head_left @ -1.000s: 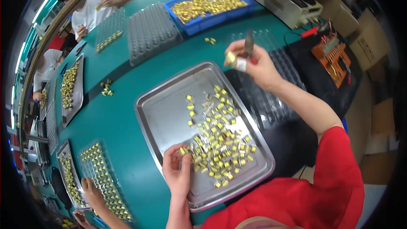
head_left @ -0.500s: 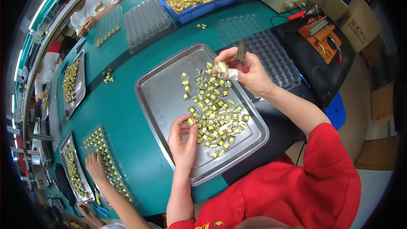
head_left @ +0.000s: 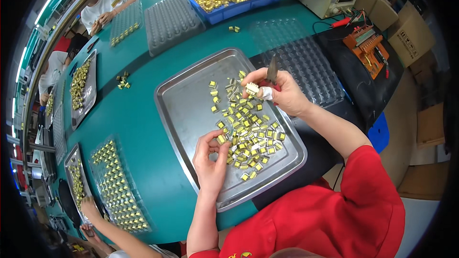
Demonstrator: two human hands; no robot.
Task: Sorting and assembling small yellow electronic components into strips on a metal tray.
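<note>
My left hand [head_left: 209, 165] pinches a small yellow-wrapped transformer [head_left: 222, 139] between thumb and fingers, low over the left side of a metal tray [head_left: 178, 107]. Loose transformers [head_left: 248, 119] of the same kind lie heaped across the tray's middle and right. Above its far right part, my right hand [head_left: 292, 96] grips another transformer [head_left: 252, 89] at the fingertips, a pale, ridged side showing. Tucked into that same hand are red-handled pliers [head_left: 272, 70], jaws pointing up and away. White wrapping [head_left: 267, 93] covers one of its digits.
A blue bin [head_left: 234, 5] of yellow parts stands at the back. Clear blister trays [head_left: 306, 69] lie beyond my right hand. At left, a co-worker's hand [head_left: 91, 209] is at a narrow metal tray [head_left: 75, 174] beside a filled blister tray [head_left: 119, 186]. An orange tool holder [head_left: 366, 52] sits at right.
The transformer in my right hand has turned and shows its ridged side. My left hand keeps its pinch. The co-worker's hand has moved from the blister tray to the narrow metal tray.
</note>
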